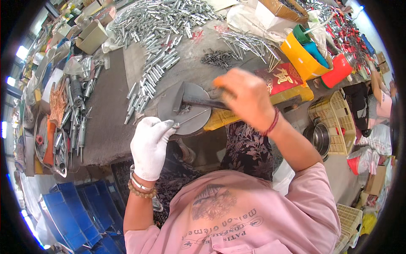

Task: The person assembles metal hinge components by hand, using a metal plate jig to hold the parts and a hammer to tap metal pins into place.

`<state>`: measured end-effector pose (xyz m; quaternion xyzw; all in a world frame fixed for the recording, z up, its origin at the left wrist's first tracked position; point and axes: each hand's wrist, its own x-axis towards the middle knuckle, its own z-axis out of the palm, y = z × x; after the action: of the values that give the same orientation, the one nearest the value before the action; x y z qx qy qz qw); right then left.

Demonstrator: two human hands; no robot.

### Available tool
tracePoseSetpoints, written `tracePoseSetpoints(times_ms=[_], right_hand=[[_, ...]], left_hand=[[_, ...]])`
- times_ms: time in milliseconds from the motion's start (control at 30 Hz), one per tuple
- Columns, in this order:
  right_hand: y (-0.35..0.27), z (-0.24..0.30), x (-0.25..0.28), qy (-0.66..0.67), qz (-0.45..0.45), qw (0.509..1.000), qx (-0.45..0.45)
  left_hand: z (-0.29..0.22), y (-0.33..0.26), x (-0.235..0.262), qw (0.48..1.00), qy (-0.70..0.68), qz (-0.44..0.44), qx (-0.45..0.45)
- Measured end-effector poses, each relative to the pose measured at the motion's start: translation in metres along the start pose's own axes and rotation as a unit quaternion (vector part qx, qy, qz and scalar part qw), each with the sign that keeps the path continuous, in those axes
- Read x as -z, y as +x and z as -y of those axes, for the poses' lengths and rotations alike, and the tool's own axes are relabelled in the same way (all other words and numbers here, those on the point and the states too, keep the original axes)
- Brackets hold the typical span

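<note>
My left hand [150, 146], in a white knitted glove, has thumb and forefinger pinched on the end of a thin metal rod [192, 117]. The rod slants over the near part of a round grey metal plate [194, 125]. A hammer [178, 96] rests on that plate, its dark handle pointing right. Above the handle's far end is my right hand [249, 99], bare apart from an orange cover on a fingertip. Motion smears its fingers, so I cannot tell whether they hold anything. Small dark bits lie beside the hammer head.
Many silver metal tubes [163, 21] are heaped at the back, trailing toward the plate. Small dark pins [218, 58] and long thin rods [249, 44] lie at back right. A yellow container [300, 55] and red flask [338, 70] stand right; tools [78, 106] crowd the left.
</note>
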<state>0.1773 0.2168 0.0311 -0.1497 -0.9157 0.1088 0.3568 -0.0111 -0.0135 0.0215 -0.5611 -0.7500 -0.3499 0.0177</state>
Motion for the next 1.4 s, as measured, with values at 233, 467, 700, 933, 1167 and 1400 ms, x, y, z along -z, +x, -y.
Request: tracePoseSetpoints(times_ms=[233, 467, 700, 933, 1167, 1400], right_hand=[[0.013, -0.092, -0.008, -0.012, 0.057, 0.981, -0.186], [0.02, -0.106, -0.012, -0.028, 0.148, 0.978, -0.141], [0.017, -0.096, -0.01, -0.062, 0.119, 0.987, -0.095], [0.027, -0.099, -0.004, -0.033, 0.169, 0.979, -0.107], [0.022, -0.102, -0.01, -0.025, 0.16, 0.981, -0.104], [0.031, -0.023, 0.003, 0.096, 0.113, 0.986, -0.07]], left_hand=[[-0.001, 0.001, -0.001, 1.0, -0.009, 0.005, -0.005], [0.002, 0.0, -0.003, 1.0, -0.019, -0.013, -0.021], [0.002, -0.001, -0.005, 0.999, -0.01, -0.027, -0.019], [0.0, -0.002, -0.002, 1.0, -0.006, -0.018, -0.018], [0.003, -0.002, -0.003, 0.999, -0.015, -0.026, -0.028], [0.004, -0.004, -0.005, 0.999, -0.003, -0.036, -0.02]])
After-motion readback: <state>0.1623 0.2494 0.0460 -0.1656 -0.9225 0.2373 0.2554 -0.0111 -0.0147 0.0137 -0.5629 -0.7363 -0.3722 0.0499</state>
